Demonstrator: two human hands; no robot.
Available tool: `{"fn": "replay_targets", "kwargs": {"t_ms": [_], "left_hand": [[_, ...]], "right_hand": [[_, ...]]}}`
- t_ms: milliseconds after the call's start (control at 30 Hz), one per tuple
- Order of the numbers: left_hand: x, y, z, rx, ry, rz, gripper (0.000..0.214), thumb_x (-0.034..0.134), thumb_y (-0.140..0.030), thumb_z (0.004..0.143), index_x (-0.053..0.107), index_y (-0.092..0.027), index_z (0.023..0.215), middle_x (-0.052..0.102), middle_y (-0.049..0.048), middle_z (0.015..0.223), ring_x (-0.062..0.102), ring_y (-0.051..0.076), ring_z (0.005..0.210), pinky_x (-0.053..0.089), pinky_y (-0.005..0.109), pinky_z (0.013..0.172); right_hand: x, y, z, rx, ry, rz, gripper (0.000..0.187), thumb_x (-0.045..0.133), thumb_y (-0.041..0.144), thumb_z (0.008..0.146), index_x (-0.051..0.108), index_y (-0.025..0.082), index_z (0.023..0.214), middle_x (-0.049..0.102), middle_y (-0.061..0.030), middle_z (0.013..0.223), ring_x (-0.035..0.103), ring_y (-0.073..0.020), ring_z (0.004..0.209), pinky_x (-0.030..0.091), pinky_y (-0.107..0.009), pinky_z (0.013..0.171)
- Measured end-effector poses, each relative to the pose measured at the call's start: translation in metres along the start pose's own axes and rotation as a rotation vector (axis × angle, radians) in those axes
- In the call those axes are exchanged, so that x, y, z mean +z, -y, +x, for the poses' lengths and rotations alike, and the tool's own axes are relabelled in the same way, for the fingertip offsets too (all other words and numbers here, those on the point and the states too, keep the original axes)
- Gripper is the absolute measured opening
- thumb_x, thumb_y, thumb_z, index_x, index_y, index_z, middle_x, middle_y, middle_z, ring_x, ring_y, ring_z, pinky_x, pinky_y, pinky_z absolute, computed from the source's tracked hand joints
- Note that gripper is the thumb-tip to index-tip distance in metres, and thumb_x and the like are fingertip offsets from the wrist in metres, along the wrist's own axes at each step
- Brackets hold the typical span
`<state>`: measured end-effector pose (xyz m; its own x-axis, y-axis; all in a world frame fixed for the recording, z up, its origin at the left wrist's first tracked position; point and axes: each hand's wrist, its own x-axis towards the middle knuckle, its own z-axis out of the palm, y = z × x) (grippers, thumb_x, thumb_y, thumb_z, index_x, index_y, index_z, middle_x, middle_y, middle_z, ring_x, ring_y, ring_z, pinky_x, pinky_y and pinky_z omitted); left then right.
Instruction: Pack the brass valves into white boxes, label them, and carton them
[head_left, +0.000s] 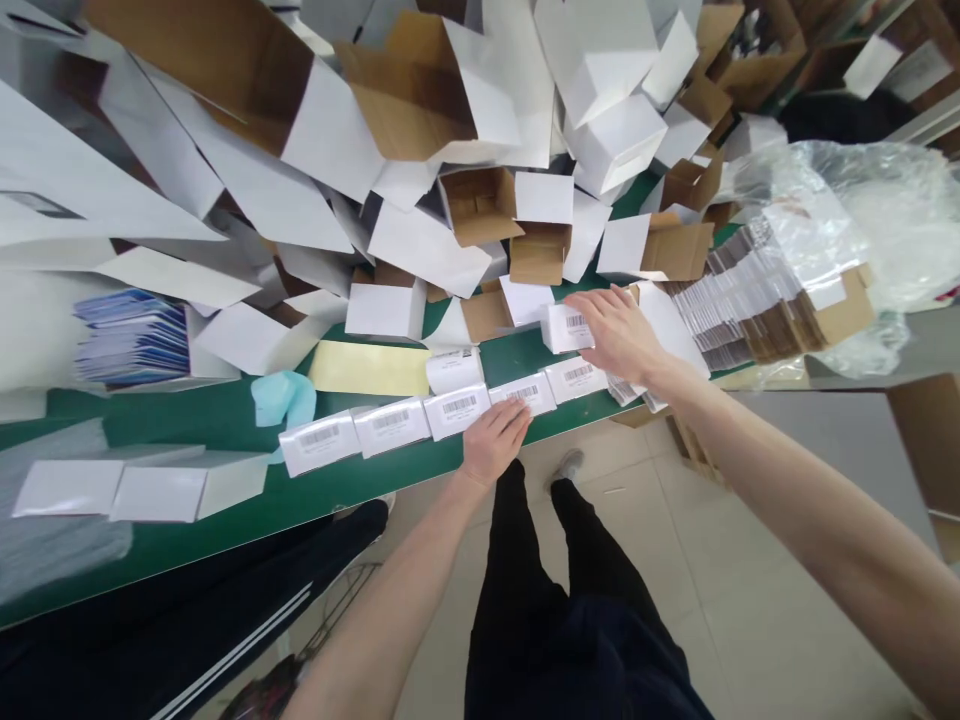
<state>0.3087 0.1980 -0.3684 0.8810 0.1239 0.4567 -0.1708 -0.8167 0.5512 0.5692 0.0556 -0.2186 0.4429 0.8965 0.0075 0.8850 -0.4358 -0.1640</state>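
A row of small white boxes with barcode labels [390, 425] runs along the front of the green table [247, 440]. My left hand [495, 440] rests on the near side of one labelled box [534, 391] in that row, fingers stretched out and lying on it. Just behind the right end of the row, my right hand [615, 325] grips another labelled white box [561, 330] from its right side, fingers bent over the top. A white roll of labels [454, 371] lies behind the row, beside a yellow sheet [367, 368].
Open white and brown cartons [427, 240] are heaped along the back. Flat folded cartons [720, 290] stand packed at right, next to clear plastic wrap [885, 210]. Blue leaflets [133, 335], a turquoise cloth [283, 398] and unlabelled boxes [157, 492] lie left. Another person's leg [300, 590] stands nearby.
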Motion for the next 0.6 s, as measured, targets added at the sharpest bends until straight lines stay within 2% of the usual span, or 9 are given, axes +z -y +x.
{"fn": "replay_targets", "kwargs": {"t_ms": [133, 267, 467, 600], "left_hand": [[-0.001, 0.001, 0.002, -0.025, -0.014, -0.017, 0.031, 0.07, -0.018, 0.093, 0.071, -0.025, 0.122, 0.076, 0.0059, 0.124, 0.072, 0.024, 0.117, 0.063, 0.045, 0.101], [-0.002, -0.002, 0.005, -0.063, -0.011, -0.02, 0.031, 0.071, -0.017, 0.092, 0.07, -0.025, 0.123, 0.076, 0.0043, 0.123, 0.072, 0.022, 0.115, 0.062, 0.043, 0.103], [0.0, -0.004, 0.002, -0.095, 0.001, -0.002, 0.031, 0.069, -0.018, 0.093, 0.069, -0.026, 0.124, 0.075, 0.0034, 0.125, 0.071, 0.023, 0.117, 0.06, 0.044, 0.104], [-0.001, -0.005, 0.003, -0.1, 0.017, 0.021, 0.03, 0.068, -0.019, 0.094, 0.068, -0.025, 0.124, 0.075, 0.0037, 0.124, 0.071, 0.023, 0.116, 0.06, 0.043, 0.103]], "right_hand": [[0.004, -0.013, 0.017, -0.073, 0.109, 0.017, 0.072, 0.067, 0.01, 0.068, 0.051, 0.02, 0.138, 0.065, -0.0121, 0.135, 0.059, -0.0365, 0.122, 0.046, -0.053, 0.105], [0.014, -0.024, 0.023, -0.035, 0.16, 0.069, 0.072, 0.068, 0.012, 0.067, 0.052, 0.02, 0.137, 0.065, -0.0116, 0.134, 0.059, -0.0374, 0.121, 0.049, -0.054, 0.101], [0.011, -0.026, 0.012, -0.122, 0.179, 0.092, 0.074, 0.068, 0.012, 0.068, 0.05, 0.023, 0.139, 0.062, -0.0106, 0.137, 0.056, -0.0385, 0.126, 0.045, -0.057, 0.106], [0.019, -0.028, 0.009, -0.084, 0.223, 0.13, 0.074, 0.071, 0.017, 0.069, 0.05, 0.023, 0.139, 0.062, -0.0114, 0.131, 0.057, -0.0384, 0.12, 0.047, -0.056, 0.102]]}}
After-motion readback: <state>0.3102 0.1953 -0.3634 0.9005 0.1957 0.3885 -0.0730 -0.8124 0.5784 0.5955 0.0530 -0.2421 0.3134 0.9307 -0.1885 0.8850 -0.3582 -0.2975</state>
